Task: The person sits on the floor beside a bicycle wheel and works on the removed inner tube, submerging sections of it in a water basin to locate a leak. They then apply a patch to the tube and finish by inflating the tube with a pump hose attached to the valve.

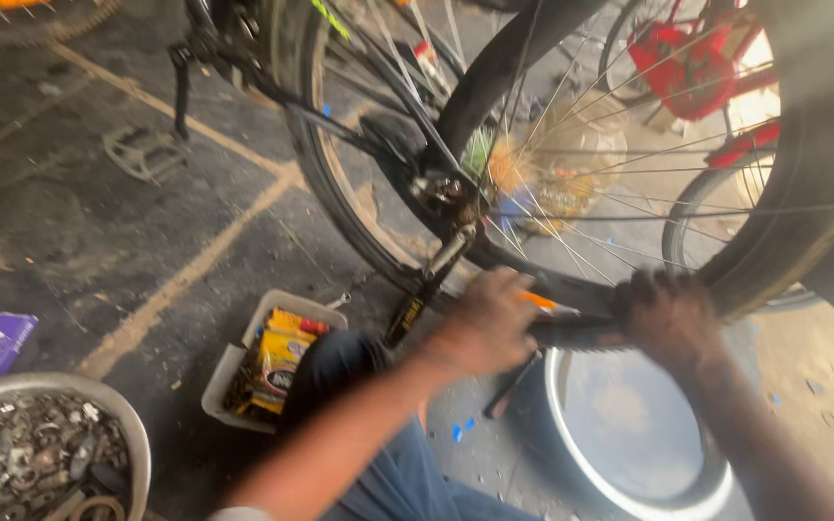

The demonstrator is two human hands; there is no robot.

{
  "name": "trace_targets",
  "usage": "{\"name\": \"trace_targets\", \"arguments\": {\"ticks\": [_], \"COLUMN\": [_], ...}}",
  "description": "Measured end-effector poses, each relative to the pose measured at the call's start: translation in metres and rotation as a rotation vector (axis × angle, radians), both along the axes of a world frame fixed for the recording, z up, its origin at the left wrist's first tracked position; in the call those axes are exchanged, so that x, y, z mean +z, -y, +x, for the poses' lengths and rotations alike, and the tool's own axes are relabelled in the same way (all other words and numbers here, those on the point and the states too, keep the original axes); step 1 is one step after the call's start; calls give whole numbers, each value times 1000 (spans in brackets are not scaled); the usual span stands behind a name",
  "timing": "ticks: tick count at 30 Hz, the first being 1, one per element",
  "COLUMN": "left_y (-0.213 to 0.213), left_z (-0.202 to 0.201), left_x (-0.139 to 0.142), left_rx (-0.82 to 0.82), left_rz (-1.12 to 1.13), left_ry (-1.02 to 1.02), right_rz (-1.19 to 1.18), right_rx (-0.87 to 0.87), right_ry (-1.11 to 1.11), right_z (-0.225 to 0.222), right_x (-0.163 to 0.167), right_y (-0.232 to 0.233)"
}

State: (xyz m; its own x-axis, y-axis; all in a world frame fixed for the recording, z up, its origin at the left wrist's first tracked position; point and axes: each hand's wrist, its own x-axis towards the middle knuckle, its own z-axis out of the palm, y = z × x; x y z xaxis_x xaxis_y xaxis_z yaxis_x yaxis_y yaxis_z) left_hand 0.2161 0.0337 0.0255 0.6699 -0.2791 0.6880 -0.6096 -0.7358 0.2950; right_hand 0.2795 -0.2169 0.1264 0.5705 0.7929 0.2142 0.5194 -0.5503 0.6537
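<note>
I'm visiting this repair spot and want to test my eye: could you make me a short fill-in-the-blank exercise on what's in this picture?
1. Both hands, the left hand and the right hand, work at the rim of a bicycle ____.
2. The tool by the left hand has a handle coloured ____.
3. The round metal basin on the floor lies beneath the ____ hand.
4. The bowl at lower left holds small ____ parts.

Missing words: wheel; orange; right; metal

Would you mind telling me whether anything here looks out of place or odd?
A loose bicycle pedal lies alone on the stained floor, away from the wheel that both hands, left and right, are on. Otherwise, nothing stands out.
</note>
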Motion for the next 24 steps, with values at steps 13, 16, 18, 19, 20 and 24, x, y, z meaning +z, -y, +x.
{"name": "trace_targets", "arguments": {"ticks": [13,16,18,19,20,24], "left_y": [72,63,58,55,56,57], "left_z": [36,28,25,27,30,47], "left_x": [-126,-138,-140,-140,-138,-139], "left_rx": [227,217,217,209,199,169], "left_rz": [-254,-368,-257,-133,-44,210], "left_ry": [-499,-448,-476,-483,-542,-670], "right_rz": [-50,-13,46,77,111,24], "right_rx": [-233,-486,-350,-204,-55,11], "right_ry": [-360,-568,-502,-405,-226,161], "right_z": [6,10,8,8,10,-1], "right_x": [-54,-87,-109,-118,-124,-157], "right_y": [2,9,25,33,39,33]}}
